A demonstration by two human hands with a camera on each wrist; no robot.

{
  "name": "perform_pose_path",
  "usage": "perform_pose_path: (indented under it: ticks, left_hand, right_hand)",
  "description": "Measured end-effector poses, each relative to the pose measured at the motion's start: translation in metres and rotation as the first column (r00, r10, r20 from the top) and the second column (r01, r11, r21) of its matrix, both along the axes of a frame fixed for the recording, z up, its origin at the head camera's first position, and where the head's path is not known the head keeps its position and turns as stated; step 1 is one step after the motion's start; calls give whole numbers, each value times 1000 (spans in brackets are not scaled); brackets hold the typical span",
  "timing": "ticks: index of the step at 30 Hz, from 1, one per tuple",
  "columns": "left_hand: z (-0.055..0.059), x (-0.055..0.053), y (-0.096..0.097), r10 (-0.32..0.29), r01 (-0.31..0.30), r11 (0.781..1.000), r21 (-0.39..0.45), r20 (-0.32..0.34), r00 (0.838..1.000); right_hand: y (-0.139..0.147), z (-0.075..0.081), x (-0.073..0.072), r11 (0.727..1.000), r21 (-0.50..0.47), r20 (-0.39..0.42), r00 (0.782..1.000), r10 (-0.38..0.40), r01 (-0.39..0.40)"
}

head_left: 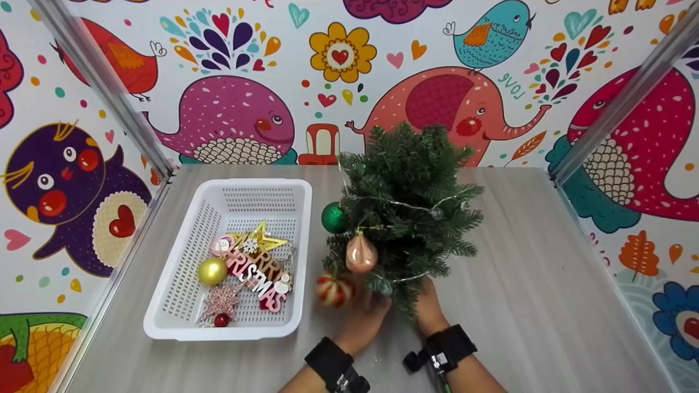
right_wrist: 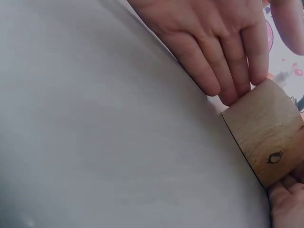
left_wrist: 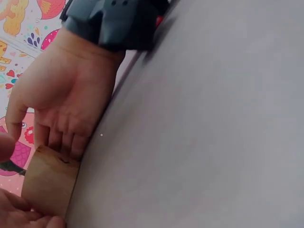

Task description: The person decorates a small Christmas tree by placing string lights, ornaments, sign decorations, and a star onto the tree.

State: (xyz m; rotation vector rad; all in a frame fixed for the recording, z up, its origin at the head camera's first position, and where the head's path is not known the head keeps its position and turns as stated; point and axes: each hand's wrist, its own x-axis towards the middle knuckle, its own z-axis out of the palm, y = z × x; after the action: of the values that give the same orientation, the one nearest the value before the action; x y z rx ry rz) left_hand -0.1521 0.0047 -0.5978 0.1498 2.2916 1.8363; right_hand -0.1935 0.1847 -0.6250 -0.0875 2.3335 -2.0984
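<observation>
A small artificial Christmas tree (head_left: 415,169) stands on the table, with its wooden base (left_wrist: 51,183) hidden under the branches in the head view. My left hand (head_left: 365,322) is at the left of that base. In the right wrist view its fingers (right_wrist: 228,61) are straight, tips at the wood, thumb apart. From the other side my right hand (head_left: 431,308) touches the base, fingers bent slightly and thumb held off. On the tree's left hang a green glitter ball (head_left: 334,218), a rose-gold drop ornament (head_left: 361,255) and a red-and-gold striped ball (head_left: 333,290), slightly blurred.
A white plastic basket (head_left: 301,207) stands left of the tree. Inside are a gold ball (head_left: 212,271), a gold star (head_left: 267,240), a pink glitter snowflake (head_left: 222,299) and a Merry Christmas sign (head_left: 256,273). Patterned walls enclose the table (head_left: 535,305).
</observation>
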Motion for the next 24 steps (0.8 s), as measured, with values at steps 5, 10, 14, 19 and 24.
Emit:
perform_pose_path:
  ticks: [5, 10, 14, 19, 24]
  left_hand:
    - [-1, -5, 0, -5, 3, 999, -52, -40, 999]
    - [1, -13, 1, -62, 33, 990, -140, -205, 977]
    - [1, -19, 1, -71, 73, 997, 11, -151, 986]
    - [0, -18, 0, 2, -4, 999, -39, -44, 999]
    - [0, -15, 1, -1, -2, 999, -51, -43, 999]
  right_hand:
    - [-11, 34, 16, 999, 6, 135, 990, -48, 47]
    - [-4, 16, 19, 999, -37, 9, 1000, -4, 4]
    - [-3, 17, 25, 1000, -7, 32, 999, 13, -12]
    - [-3, 18, 32, 999, 44, 84, 996, -19, 15]
    - [-5, 21, 39, 998, 22, 106, 993, -56, 54]
